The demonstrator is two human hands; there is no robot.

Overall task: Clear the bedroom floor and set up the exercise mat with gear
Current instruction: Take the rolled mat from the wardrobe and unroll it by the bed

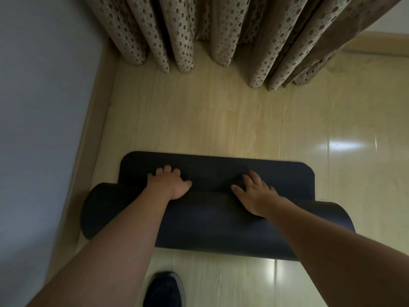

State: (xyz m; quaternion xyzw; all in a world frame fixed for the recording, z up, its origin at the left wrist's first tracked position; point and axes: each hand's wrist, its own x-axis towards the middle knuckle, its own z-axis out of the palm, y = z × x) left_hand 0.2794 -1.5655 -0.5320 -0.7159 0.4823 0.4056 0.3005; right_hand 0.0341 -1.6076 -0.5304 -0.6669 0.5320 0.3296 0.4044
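Dark shoe [164, 290] at the near edge, planted on the floor [221, 125] just behind the roll. Exercise mat [217, 227] lies crosswise on the floor, mostly rolled; only a short flap is flat on the far side, toward the curtains [221, 34]. Left hand [169, 182] rests on top where roll meets flap, fingers bent over onto the flat part, pressing rather than gripping. Right hand [256, 193] likewise on the roll's crest, fingers spread and fairly straight, holding nothing.

Progress, judged: unrolling barely begun; nearly the whole mat remains to lay out. No gear in sight. Floor patch shown has no clutter.

Surface: pale glossy tile or laminate, light reflections on the right. Grey wall [39, 107] with skirting along the left; patterned curtains hang to the floor at the far side.
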